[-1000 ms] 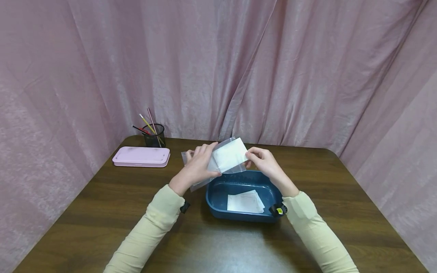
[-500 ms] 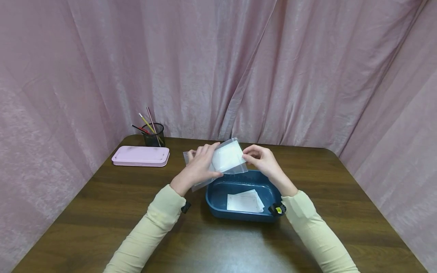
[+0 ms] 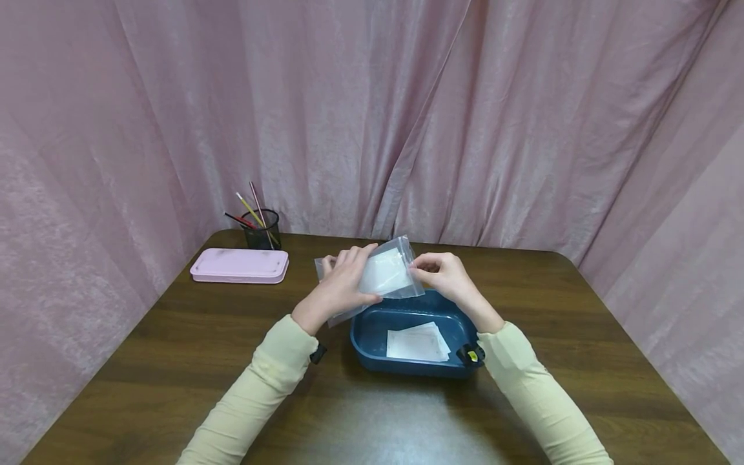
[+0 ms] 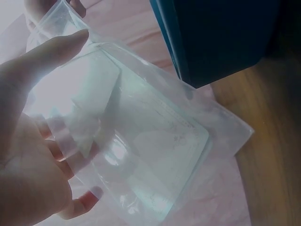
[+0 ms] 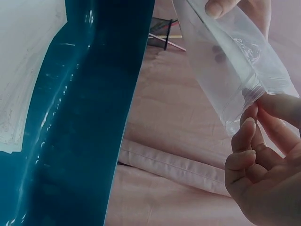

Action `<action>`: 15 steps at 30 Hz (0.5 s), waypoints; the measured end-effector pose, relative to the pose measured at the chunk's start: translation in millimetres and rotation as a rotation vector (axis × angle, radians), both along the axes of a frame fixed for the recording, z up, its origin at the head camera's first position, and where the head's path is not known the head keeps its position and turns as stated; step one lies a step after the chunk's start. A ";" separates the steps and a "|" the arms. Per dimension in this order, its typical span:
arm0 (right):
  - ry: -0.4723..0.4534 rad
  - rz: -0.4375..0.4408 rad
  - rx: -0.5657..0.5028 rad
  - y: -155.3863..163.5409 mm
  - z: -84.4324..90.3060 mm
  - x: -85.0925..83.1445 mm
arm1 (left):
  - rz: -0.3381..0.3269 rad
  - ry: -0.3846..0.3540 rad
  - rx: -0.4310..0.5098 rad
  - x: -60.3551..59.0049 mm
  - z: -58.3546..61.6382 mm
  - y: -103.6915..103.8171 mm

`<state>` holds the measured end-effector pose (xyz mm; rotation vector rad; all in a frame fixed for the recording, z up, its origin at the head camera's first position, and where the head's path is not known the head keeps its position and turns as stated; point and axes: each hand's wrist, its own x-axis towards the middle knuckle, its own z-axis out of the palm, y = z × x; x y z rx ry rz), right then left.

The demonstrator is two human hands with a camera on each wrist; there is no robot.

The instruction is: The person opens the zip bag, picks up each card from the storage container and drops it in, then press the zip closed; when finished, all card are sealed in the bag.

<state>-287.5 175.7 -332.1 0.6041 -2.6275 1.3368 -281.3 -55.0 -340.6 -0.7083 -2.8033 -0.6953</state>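
Note:
My left hand (image 3: 340, 284) grips a clear zip bag (image 4: 221, 120) from its left side, thumb in front and fingers behind. White cards or paper sheets (image 3: 386, 271) lie inside the bag. At the bag's right end, my right hand (image 3: 450, 278) pinches the zip edge between thumb and fingers, as the right wrist view shows. The bag is held tilted above the back left rim of a blue basin (image 3: 372, 365). More white sheets (image 3: 417, 343) lie loosely stacked on the basin's floor.
A pink pencil case (image 3: 239, 265) lies at the table's left side. Behind it stands a black mesh cup (image 3: 263, 231) with several pencils. Pink curtains (image 3: 325, 116) hang around the brown table (image 3: 558, 310).
The white sheets have slid deeper into the bag, away from its right end. My right hand has moved slightly left and now pinches the bag's edge.

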 end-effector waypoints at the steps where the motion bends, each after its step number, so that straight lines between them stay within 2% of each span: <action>1: 0.000 0.000 0.008 0.0 0.2 -0.2 | 0.000 0.001 -0.003 0.2 0.1 0.0; 9: -0.007 -0.015 0.013 2.5 1.7 -1.1 | 0.005 0.014 -0.011 0.4 0.0 0.4; 15: 0.003 -0.097 -0.031 12.8 3.4 -1.5 | 0.015 0.019 0.001 -0.6 -0.9 -1.3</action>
